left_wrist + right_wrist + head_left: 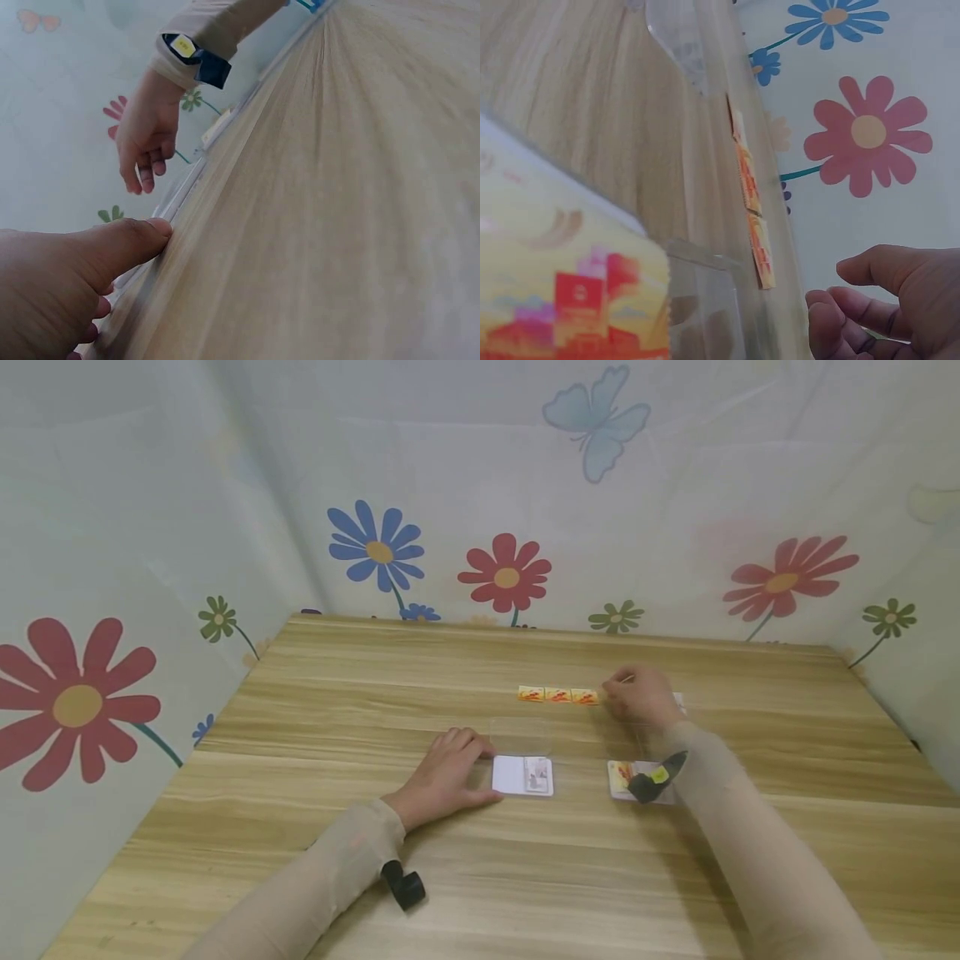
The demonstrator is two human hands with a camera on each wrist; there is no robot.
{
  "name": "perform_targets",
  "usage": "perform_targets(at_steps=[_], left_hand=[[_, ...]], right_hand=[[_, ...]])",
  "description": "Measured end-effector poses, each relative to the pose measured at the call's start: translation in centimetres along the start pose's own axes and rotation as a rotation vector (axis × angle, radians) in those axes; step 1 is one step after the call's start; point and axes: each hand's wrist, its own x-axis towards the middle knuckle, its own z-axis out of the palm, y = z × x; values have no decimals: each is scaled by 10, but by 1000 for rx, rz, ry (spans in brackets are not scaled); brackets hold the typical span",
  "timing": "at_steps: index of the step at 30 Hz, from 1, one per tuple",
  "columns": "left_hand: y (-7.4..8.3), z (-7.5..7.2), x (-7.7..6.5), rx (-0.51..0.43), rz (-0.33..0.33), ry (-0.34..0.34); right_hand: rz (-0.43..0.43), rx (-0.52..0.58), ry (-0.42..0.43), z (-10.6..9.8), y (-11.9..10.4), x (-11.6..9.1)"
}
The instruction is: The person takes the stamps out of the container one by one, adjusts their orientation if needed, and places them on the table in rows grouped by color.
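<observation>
My left hand (pixel 448 778) rests on the table at the left side of a small clear plastic case (pixel 508 775), thumb and fingers touching its edge. A grey picture stamp (pixel 536 774) lies in that case's right half. My right hand (pixel 643 695) hovers at the right end of a row of orange-and-yellow stamps (pixel 558 695). In the right wrist view its thumb and index finger (pixel 874 289) stand slightly apart, with nothing visible between them. Below the right forearm is a second case (pixel 619 795), partly hidden, holding an orange stamp (pixel 592 307).
Transparent lids (pixel 521 737) lie folded back behind the cases. A pale piece (pixel 678 700) shows just right of my right hand. The wooden table (pixel 375 677) ends at a flowered curtain (pixel 450 460). Black straps with small devices (pixel 408 889) sit on the wrists.
</observation>
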Motion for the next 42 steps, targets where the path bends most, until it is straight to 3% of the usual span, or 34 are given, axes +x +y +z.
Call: perform_targets(at_steps=[6,18,24,42], left_hand=[[0,-1,1,4,1,4],[0,-2,0,-2,-3,3],[1,-2,-2,-10,-4,-6],[1,2,-1,-4,-8,0]], right_hand=[[-3,62,4,-6,-4,-6],[-123,45,42,-8,-12,-20],[-214,27,82,-3,-16,-28],[-279,47,29,21,-29,-54]])
